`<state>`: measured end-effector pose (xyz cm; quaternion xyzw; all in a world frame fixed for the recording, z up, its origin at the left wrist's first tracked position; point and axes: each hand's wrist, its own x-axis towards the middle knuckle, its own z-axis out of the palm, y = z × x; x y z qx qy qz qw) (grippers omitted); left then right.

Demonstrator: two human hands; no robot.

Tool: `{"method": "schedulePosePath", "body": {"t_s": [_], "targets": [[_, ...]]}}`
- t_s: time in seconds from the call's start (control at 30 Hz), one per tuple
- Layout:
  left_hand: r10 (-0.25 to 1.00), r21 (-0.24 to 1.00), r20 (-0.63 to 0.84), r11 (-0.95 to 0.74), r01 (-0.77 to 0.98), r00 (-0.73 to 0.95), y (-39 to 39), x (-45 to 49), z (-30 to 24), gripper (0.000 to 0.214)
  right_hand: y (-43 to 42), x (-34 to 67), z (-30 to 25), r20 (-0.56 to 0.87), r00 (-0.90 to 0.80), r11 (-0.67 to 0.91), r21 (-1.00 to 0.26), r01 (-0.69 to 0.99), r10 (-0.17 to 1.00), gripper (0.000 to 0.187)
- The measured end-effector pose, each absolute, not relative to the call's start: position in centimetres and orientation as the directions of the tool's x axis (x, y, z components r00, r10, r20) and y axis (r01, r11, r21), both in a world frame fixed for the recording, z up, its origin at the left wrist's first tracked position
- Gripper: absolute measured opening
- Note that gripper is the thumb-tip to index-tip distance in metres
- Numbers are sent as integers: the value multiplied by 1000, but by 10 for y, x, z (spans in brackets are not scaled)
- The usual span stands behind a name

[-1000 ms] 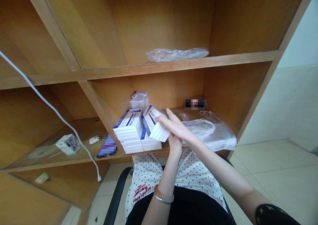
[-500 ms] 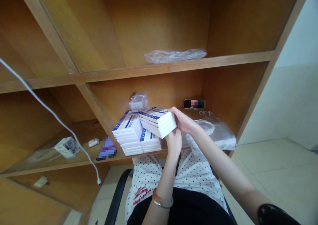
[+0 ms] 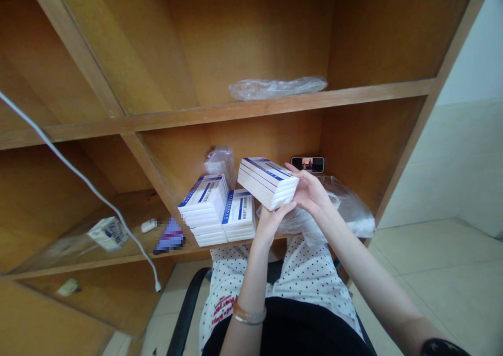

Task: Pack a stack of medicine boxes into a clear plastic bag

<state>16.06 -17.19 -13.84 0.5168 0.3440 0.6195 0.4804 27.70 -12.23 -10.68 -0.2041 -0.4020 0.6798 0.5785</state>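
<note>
Currently, the right hand [image 3: 308, 191] and left hand [image 3: 271, 224] grip a stack of white-and-blue cartons [image 3: 267, 182] from below, fingers curled; long axis left-right, right hand at its right end.

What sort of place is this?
Probably a stockroom or office storage corner, possibly for pharmacy-type stock. It has open wooden shelving, stacked white blue-striped cartons that look like medicine packaging, and a tiled floor.
</note>
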Motion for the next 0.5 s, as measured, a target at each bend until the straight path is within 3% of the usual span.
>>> {"method": "schedulePosePath", "body": {"t_s": [0.17,0.3,0.4,0.5], "targets": [[964,816,262,-195,-545,47,-167,147,-133,55,-122,300,-111,272,-199,98,-787,-610,941,44],[998,804,55,-60,-592,-27,-166,139,-124,54,-135,314,-104,519,-306,373,-825,-425,798,39],[985,775,42,-137,-617,-167,-169,144,-119,52,-148,311,-99,590,-468,563,-798,-214,658,45],[960,751,75,-232,-619,-268,-174,152,-116,55,-151,307,-101,575,-450,622,-781,-53,684,60]]}}
